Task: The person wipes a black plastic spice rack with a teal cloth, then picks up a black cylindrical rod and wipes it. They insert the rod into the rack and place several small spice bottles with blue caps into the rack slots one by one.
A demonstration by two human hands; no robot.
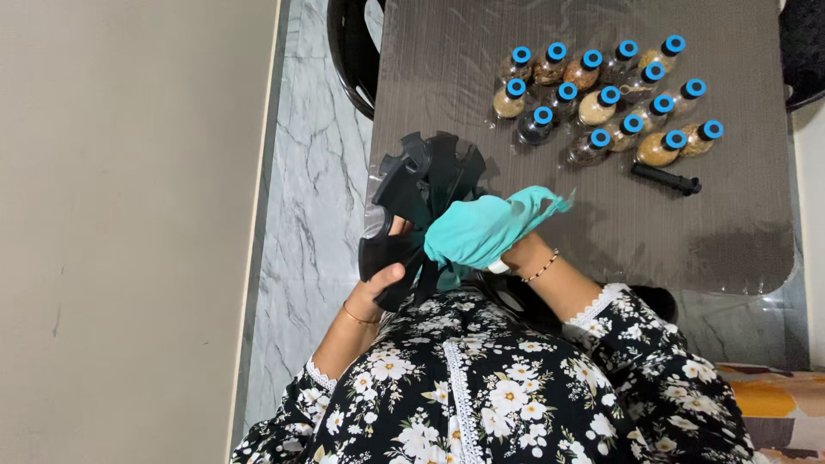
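Observation:
My left hand [384,277] grips the lower edge of a black plastic rack [427,176] with fin-like slots, held upright over the table's near left edge. My right hand [516,254] is mostly hidden under a teal cloth [486,227] that it presses against the rack's right side. A bracelet shows on each wrist.
Several small jars with blue caps [601,99] stand clustered at the far side of the dark table [705,232]. A black rod-shaped part [666,180] lies just in front of them. A black chair [348,51] is at the far left, marble floor [305,215] beside it.

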